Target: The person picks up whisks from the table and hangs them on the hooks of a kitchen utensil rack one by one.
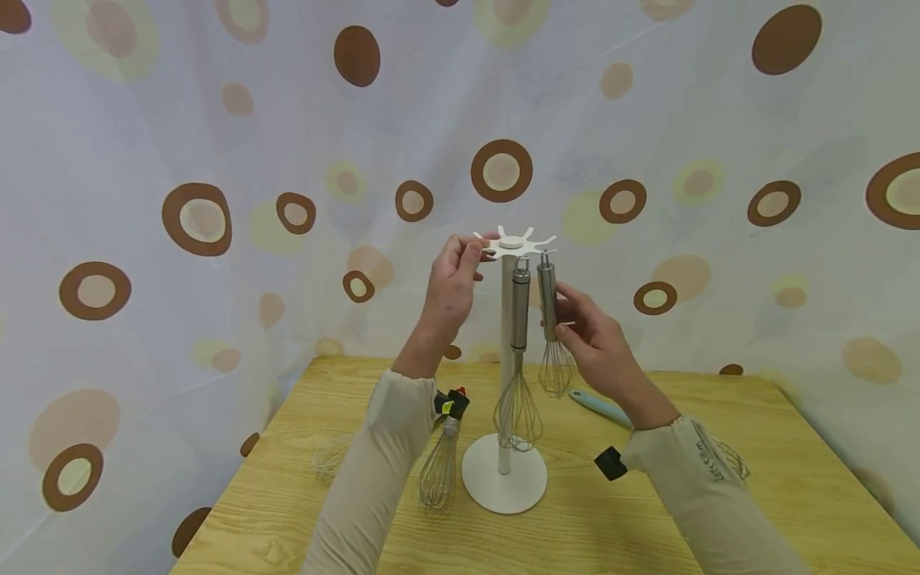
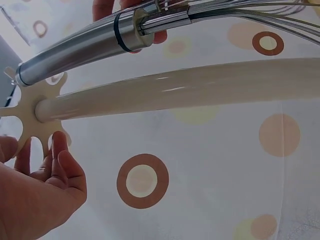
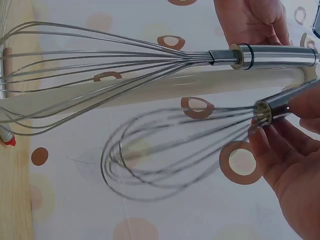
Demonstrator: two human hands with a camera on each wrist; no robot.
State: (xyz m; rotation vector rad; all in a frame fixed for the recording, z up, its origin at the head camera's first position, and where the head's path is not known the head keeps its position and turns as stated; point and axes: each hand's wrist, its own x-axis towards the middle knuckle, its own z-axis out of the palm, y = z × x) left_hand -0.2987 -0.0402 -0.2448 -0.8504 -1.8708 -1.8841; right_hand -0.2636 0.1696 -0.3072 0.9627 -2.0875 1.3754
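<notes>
A white stand with a round base (image 1: 489, 499), a pole (image 3: 200, 86) and a star-shaped hook top (image 1: 512, 242) is upright on the table. My left hand (image 1: 451, 279) pinches an arm of that hook top between thumb and fingers. From one hook hangs a large steel whisk (image 1: 520, 315), wires downward beside the pole. My right hand (image 1: 595, 343) grips a smaller steel whisk (image 1: 547, 291) by the lower end of its handle. Its wire loop (image 3: 165, 155) points down, and the ring at its top is right at the hook top's edge.
On the wooden table (image 1: 287, 511) lie a whisk (image 1: 438, 475) left of the base, another wire whisk (image 1: 332, 455) partly behind the left sleeve, a light blue handle (image 1: 600, 407) and wire loops (image 1: 731, 458) by the right sleeve. A dotted curtain (image 1: 632, 120) hangs behind.
</notes>
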